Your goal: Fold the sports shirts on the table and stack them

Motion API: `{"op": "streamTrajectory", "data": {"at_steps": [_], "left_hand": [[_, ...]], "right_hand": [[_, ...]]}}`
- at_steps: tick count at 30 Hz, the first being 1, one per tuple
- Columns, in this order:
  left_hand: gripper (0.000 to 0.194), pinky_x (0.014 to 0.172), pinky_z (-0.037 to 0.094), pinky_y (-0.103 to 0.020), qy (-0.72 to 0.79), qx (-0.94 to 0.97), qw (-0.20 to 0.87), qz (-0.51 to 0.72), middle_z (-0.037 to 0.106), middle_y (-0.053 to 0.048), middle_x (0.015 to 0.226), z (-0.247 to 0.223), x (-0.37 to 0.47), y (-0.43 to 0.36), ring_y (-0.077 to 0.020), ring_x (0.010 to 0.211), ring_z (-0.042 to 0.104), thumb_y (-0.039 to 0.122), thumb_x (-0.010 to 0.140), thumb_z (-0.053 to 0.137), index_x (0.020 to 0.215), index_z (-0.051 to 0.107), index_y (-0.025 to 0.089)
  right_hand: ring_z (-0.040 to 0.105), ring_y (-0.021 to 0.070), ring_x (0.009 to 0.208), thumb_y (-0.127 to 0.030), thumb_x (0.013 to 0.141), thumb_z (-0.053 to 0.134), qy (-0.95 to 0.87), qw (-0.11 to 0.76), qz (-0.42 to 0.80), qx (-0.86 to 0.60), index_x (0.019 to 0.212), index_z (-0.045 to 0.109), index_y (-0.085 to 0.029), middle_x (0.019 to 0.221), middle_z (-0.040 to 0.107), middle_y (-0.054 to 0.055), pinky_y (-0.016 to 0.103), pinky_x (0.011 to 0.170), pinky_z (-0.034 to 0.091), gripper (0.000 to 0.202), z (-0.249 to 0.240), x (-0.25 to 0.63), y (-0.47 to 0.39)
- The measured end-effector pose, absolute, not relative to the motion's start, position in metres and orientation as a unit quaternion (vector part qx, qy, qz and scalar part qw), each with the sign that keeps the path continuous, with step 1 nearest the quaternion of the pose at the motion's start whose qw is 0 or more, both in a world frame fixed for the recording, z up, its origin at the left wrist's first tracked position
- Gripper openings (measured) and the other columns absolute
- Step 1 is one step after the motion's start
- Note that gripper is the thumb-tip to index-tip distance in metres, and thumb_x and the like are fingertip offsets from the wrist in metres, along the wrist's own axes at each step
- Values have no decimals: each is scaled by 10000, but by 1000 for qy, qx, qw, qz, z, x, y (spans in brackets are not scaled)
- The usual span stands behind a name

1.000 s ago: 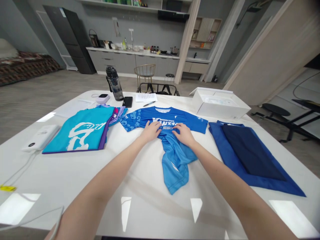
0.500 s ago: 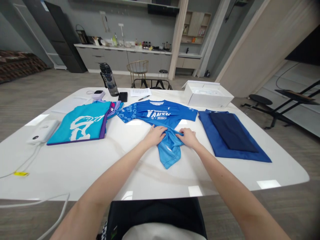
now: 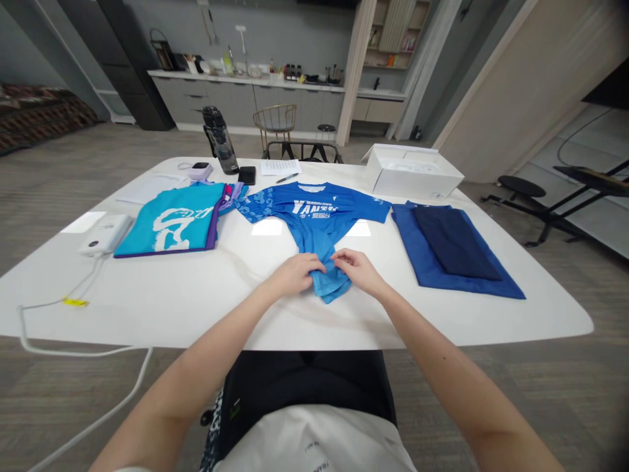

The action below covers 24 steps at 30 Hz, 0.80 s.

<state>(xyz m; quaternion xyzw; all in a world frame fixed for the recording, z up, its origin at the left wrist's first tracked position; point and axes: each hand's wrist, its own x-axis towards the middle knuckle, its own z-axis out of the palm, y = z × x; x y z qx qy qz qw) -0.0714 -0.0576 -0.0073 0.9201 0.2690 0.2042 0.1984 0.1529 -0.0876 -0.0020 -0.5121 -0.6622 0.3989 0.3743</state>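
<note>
A blue T-shirt [image 3: 327, 233] with white lettering lies on the white table [image 3: 275, 328], its collar pointing away from me and its sleeves spread. Its lower part is bunched and narrowed toward the hem, where the cloth is lighter blue. My left hand [image 3: 297, 273] grips the left edge of this bunched part, fingertips curled over the cloth. Opposite it, my right hand [image 3: 361, 271] pinches the fabric between thumb and fingers. Some of the cloth under the fingers is hidden.
To the left lie folded turquoise and purple shirts [image 3: 196, 210] beside a white corded device [image 3: 105, 236]. Folded navy cloth [image 3: 455, 246] is at the right. Behind are a water bottle [image 3: 223, 144], phone [image 3: 247, 175], printed paper [image 3: 280, 168], pen [image 3: 287, 177] and white box [image 3: 413, 174].
Both hands have come closer to me and down the shirt toward its hem. The shirt's middle, folded over before, now stretches out toward me. The camera view has tilted down slightly.
</note>
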Motion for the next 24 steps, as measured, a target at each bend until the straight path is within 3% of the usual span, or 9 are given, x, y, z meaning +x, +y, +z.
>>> {"op": "streamTrajectory", "data": {"at_steps": [3, 5, 8, 13, 19, 24], "left_hand": [[390, 893, 499, -318, 279, 913, 204, 216, 656, -45, 947, -1, -93, -73, -194, 947, 619, 25, 678, 462, 919, 707, 211], [349, 893, 501, -322, 301, 901, 212, 227, 644, -50, 941, 5, -109, -81, -196, 947, 611, 49, 674, 461, 882, 693, 208], [266, 923, 500, -352, 355, 889, 198, 211, 648, -63, 980, 15, -142, -89, -219, 978, 602, 107, 686, 481, 831, 674, 218], [150, 919, 484, -394, 421, 888, 126, 138, 671, -54, 902, 20, -194, -100, -239, 877, 609, 192, 738, 524, 705, 656, 254], [229, 890, 487, -381, 440, 888, 80, 103, 683, -64, 1021, 2, -157, -123, -237, 954, 628, 321, 963, 476, 1015, 684, 239], [336, 997, 451, -476, 497, 863, -1, 85, 633, -117, 1261, -21, -119, -141, -296, 1163, 578, 347, 1011, 463, 1280, 606, 206]], "right_hand": [[634, 221, 964, -259, 885, 568, -748, 336, 274, -503, 996, 726, -223, 1026, 705, 61, 374, 897, 502, 196, -13, 156, -98], [609, 247, 1090, -278, 910, 585, -773, 322, 223, -499, 1082, 714, -235, 1122, 690, 74, 407, 990, 471, 220, -17, 156, -107], [619, 253, 1055, -404, 952, 603, -762, 312, 212, -526, 1169, 684, -235, 1121, 691, 85, 408, 959, 489, 287, -20, 154, -121], [620, 250, 1026, -475, 951, 632, -811, 254, 197, -489, 1083, 724, -248, 1080, 699, 74, 402, 938, 481, 278, -19, 151, -136], [602, 248, 1093, -352, 1030, 501, -825, 185, 119, -520, 1203, 696, -257, 1172, 661, 91, 382, 952, 463, 277, -19, 138, -134], [640, 232, 1057, -227, 1039, 409, -787, 119, 96, -597, 1354, 562, -196, 1164, 679, 102, 334, 925, 469, 352, -25, 146, -138]]}}
